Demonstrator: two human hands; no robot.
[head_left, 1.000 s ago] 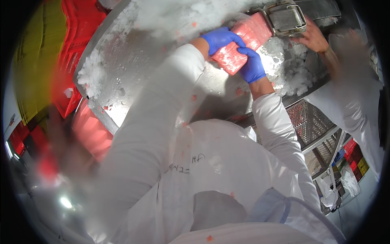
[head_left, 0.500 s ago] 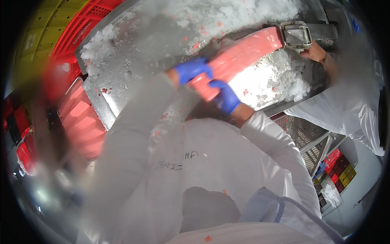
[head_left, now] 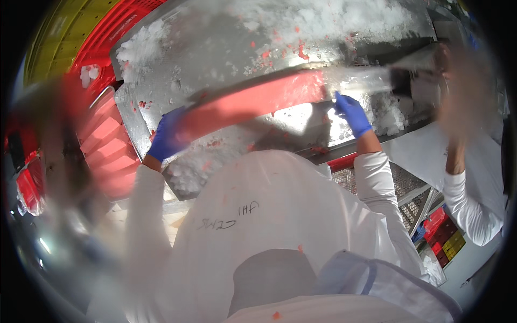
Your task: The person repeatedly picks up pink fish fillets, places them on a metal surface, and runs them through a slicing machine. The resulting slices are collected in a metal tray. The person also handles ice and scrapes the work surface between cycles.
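A long pink slab, apparently meat in clear plastic film (head_left: 247, 105), stretches over the metal table. My left hand (head_left: 168, 134), in a blue glove and slightly smeared by motion, is wrapped round the slab's left end. At its right end the pink stops and an unfilled length of clear plastic film (head_left: 361, 81) runs on toward a co-worker. My right hand (head_left: 354, 114), also blue-gloved, has its fingertips pinched at the film beside that end. A blurred hand of the co-worker (head_left: 444, 64) is at the far end of the film.
Ice (head_left: 334, 19) with pink scraps covers much of the metal table (head_left: 210, 54). On the left, a crate of pink slabs (head_left: 110, 148) stands below red (head_left: 99, 43) and yellow crates (head_left: 67, 32). A perforated metal rack (head_left: 406, 185) is beneath the table at right.
My hands have moved apart, left hand leftward and right hand rightward along the slab. The slab has shifted left and lies lower. The metal frame at its right end is no longer distinct.
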